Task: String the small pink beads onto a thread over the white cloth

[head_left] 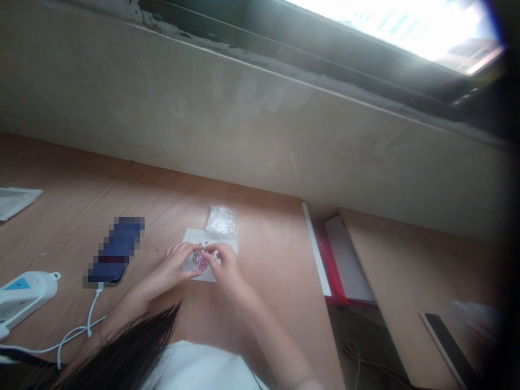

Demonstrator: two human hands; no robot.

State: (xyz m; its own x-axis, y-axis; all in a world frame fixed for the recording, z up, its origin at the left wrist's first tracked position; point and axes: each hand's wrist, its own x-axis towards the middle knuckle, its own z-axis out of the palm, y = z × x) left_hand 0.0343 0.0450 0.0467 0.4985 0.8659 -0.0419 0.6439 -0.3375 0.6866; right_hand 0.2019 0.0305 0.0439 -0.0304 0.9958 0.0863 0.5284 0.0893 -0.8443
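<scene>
On the wooden desk lies a white sheet (210, 275) with several small pink beads (203, 264) on it, bunched between my hands. My left hand (179, 262) curves its thumb and fingers around a small clear round container (196, 258) beside the beads. Just right of it, my right hand (224, 262) has its thumb and index finger brought together over the beads. What sits in that pinch is too small to make out. Behind the hands, a clear plastic zip bag (221, 219) overlaps the far edge of the sheet.
Left of my hands a phone (116, 252) lies plugged into a white cable (90, 319). A white power strip (30, 295) is farther left. The desk (280, 260) meets a wall at the back; a gap with a red folder (333, 276) separates it from another desk (390, 260).
</scene>
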